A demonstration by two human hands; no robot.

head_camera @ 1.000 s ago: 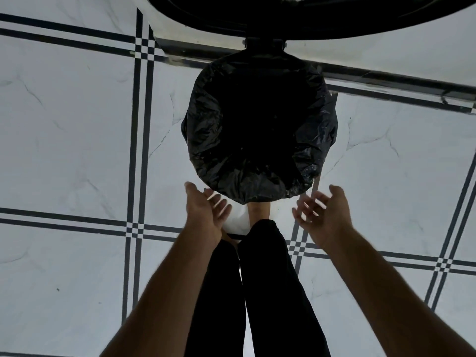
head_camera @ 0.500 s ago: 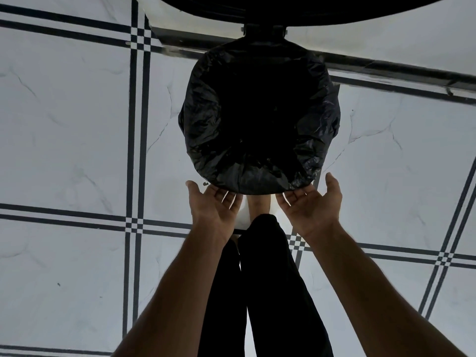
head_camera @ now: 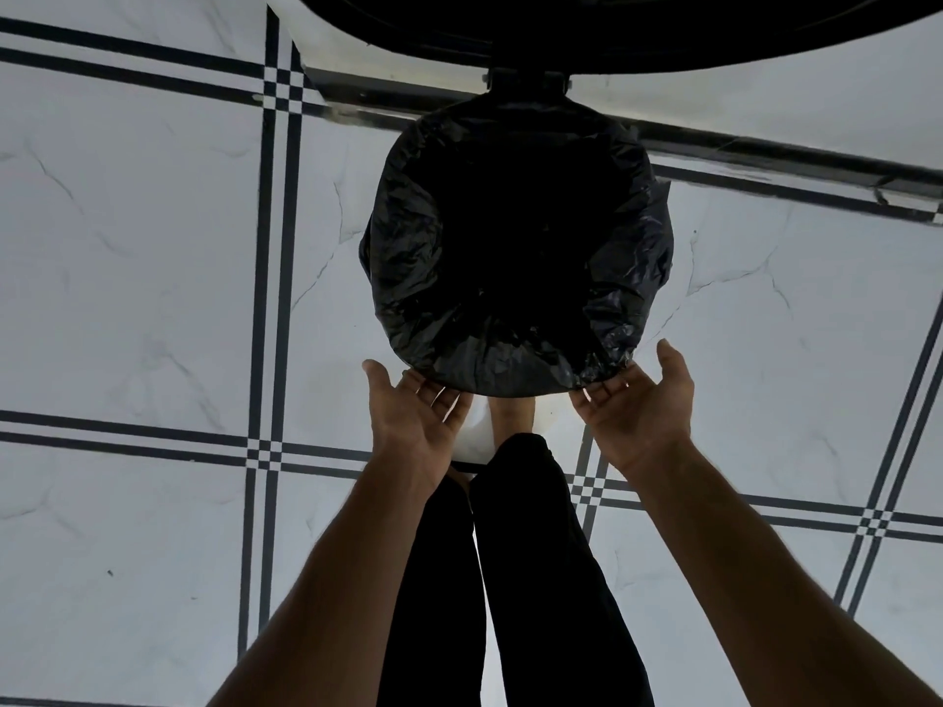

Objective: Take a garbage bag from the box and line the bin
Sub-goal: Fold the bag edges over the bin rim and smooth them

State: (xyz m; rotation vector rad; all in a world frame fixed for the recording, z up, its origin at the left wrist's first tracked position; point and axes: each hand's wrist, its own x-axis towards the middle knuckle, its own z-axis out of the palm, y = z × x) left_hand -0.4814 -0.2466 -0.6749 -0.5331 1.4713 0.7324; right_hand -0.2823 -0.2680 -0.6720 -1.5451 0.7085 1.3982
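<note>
A black garbage bag (head_camera: 408,237) covers the round bin in the middle of the view, its crinkled edge folded down over the rim all around. The bin's body is hidden under the bag and the inside is too dark to see. The bin's raised lid (head_camera: 638,28) stands open at the top edge. My left hand (head_camera: 416,421) is palm up with fingers spread just under the bag's near-left edge. My right hand (head_camera: 635,400) is palm up at the near-right edge, fingertips touching the bag's hem. Neither hand grips anything. No box is in view.
The floor (head_camera: 127,273) is white marble tile with dark double lines. A dark metal strip (head_camera: 765,145) runs across behind the bin. My legs in black trousers (head_camera: 525,553) and a bare foot (head_camera: 510,413) stand right in front of the bin.
Both hands have moved forward and inward, from apart and short of the bin to right under the bag's near edge. The right hand's fingertips now touch the hem.
</note>
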